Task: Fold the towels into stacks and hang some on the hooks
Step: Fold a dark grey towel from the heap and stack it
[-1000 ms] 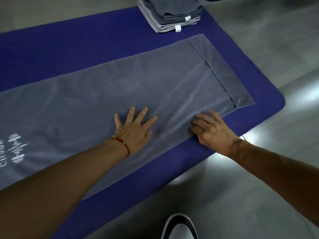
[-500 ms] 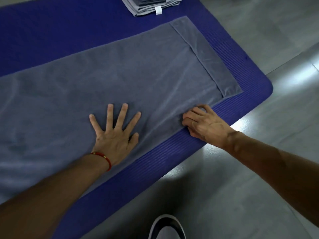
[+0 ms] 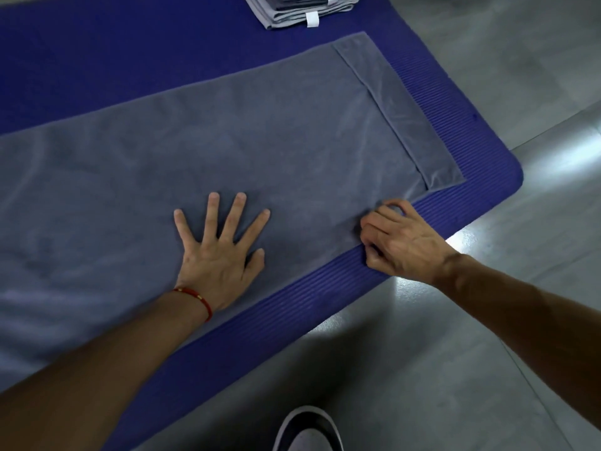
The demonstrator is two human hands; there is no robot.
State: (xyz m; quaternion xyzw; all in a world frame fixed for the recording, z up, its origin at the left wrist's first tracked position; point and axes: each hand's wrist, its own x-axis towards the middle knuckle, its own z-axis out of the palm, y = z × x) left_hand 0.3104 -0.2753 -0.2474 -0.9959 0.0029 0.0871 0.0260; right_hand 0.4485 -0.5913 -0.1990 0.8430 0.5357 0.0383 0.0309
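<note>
left hand [image 3: 218, 255] flat on towel [image 3: 260, 131]; right hand [image 3: 398, 242] pinches its near edge.

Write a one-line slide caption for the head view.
Left hand pressed flat on a grey towel on a blue mat while right hand pinches its near edge.

towel [image 3: 260, 131]: soft matt grey cloth under my palm
mat [image 3: 461, 131]: ribbed blue foam, matt
floor [image 3: 455, 369]: smooth grey tiles, glossy
my bracelet [image 3: 198, 297]: red thread

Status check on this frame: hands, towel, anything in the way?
Left hand flat on spread grey towel. Right hand pinching its near edge. Folded stack beyond, apart. Nothing in the way.
</note>
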